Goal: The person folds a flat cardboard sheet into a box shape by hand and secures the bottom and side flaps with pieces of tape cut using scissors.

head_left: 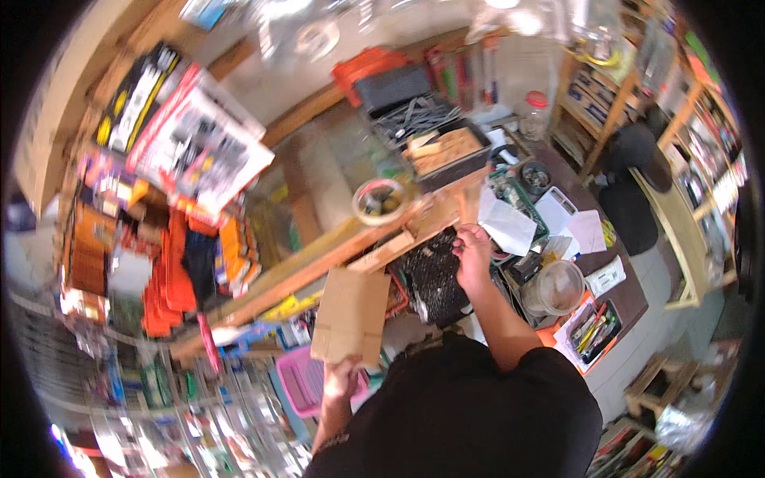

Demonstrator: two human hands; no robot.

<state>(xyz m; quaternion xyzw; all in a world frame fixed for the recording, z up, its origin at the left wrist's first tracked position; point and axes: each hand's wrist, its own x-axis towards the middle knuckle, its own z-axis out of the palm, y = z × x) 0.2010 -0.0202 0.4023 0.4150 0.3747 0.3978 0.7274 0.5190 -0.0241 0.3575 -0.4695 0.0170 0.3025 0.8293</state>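
Evidently, the step in hand was holding up a flat brown cardboard piece (348, 319), which sat just on the wearer's side of the wooden ledge (319, 253), its top edge close to the wood; whether it touched could not be told. Nearest the body, the left hand (341, 376) had the cardboard by its lower edge, the fingers closed about it in what looked like a pinch, the thumb's exact place being hard to read. Beneath that hand, lower than the ledge, a pink basket (299, 381) showed behind the wrist. Farther out, the right hand (472, 253) was up by the ledge's right end, its fingers curled partly inward; whether they gripped anything small could not be told. Beside it, below the ledge, lay a black mesh item (426, 279). To the ledge's right were a loose white paper (510, 229) and a clear plastic tub (559, 287). On the ledge stood a round white pot (358, 205), and beyond that a dark box (454, 174) of wooden pieces; farther still, past the ledge's right end, was a red-lidded jar (532, 122). As a judgement, any next move with the cardboard called for a steady left pinch and a clear, unsnagged path past the ledge.
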